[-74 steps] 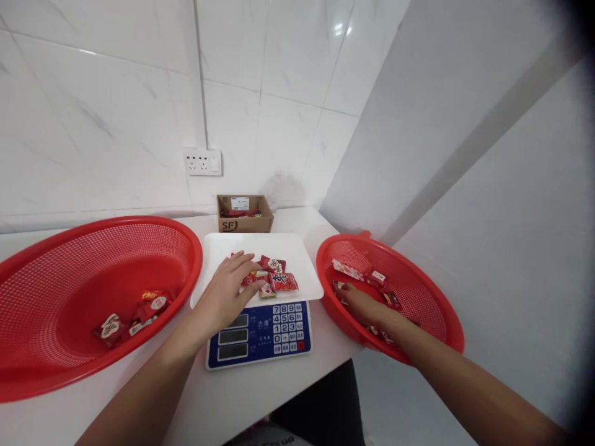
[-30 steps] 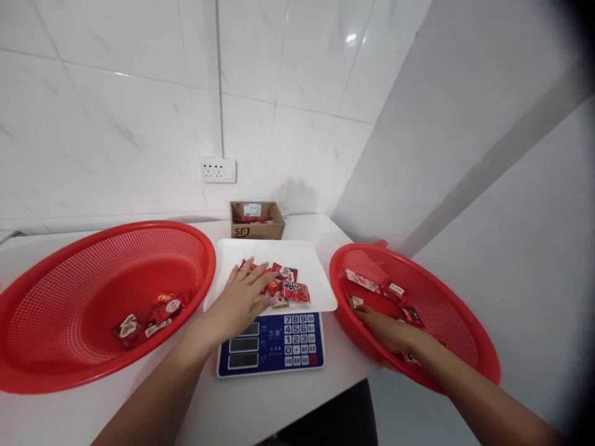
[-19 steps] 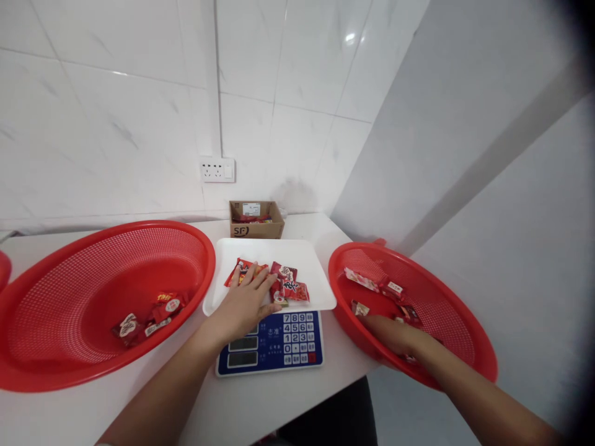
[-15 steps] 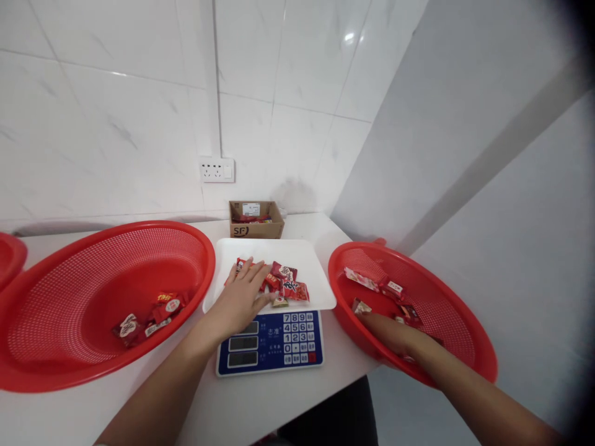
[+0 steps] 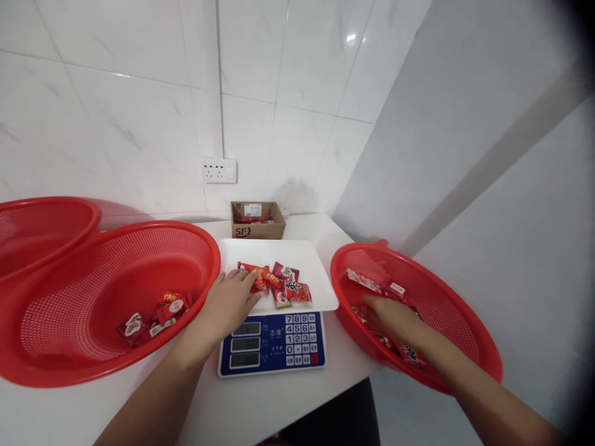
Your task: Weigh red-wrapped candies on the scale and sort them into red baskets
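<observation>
My left hand [image 5: 232,301] rests over the left side of the scale's white tray [image 5: 320,297], its fingers stretched out beside several red snack packets [image 5: 297,291]. Below the tray shows the blue keypad panel of the digital scale [image 5: 274,356]. My right hand [image 5: 389,317] reaches down into the right red basket [image 5: 465,310], among small wrapped snacks [image 5: 365,280]. The fingers of that hand are smeared and partly hidden, so what they hold cannot be made out.
A left red basket [image 5: 116,238] holds several snack packets [image 5: 162,316]. Another red basket [image 5: 41,241] stands farther left. Behind the tray sits a small cardboard box [image 5: 258,230] with packets inside. A wall socket [image 5: 219,170] is above the white table [image 5: 320,226].
My left hand has drawn back left across the tray, uncovering more packets. My right hand has shifted within the right basket. The far left red basket has come farther into view.
</observation>
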The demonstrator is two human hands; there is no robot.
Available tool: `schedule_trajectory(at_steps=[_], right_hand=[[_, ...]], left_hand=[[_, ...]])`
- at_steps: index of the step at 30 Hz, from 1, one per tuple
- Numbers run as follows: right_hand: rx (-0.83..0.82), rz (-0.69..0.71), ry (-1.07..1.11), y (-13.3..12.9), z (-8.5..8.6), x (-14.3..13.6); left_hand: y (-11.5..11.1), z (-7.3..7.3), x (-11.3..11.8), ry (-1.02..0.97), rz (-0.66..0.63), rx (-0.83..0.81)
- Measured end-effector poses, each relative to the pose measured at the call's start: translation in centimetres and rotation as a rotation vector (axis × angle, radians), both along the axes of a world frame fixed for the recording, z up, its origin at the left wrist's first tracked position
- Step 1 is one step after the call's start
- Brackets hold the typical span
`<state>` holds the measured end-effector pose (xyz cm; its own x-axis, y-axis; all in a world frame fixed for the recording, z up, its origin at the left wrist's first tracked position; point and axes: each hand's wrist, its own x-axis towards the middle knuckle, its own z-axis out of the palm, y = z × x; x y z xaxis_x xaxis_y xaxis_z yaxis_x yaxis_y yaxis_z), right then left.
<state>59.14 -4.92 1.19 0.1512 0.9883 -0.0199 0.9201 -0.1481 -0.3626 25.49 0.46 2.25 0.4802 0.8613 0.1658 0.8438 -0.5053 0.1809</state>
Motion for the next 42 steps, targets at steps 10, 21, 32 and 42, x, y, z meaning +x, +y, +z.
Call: schedule_trajectory(at_steps=[10, 21, 32, 42], right_hand=[[0.202, 0.227, 0.114, 0.2, 4.0, -7.7], [0.259, 0.326, 0.217, 2.3, 0.9, -15.3], [0.637, 0.32, 0.251, -0.3, -1.8, -12.6], [0.879, 0.239, 0.35, -6.0, -9.6, -9.3]], left_hand=[[-0.4, 0.0, -0.1, -0.043, -0.044, 0.048], [-0.5, -0.3, 0.0, -0.08, -0.08, -0.004], [-0.7, -1.0, 0.9, -0.032, -0.17, -0.025], [0.2, -1.6, 1.6, -0.087, -0.099, -0.107]])
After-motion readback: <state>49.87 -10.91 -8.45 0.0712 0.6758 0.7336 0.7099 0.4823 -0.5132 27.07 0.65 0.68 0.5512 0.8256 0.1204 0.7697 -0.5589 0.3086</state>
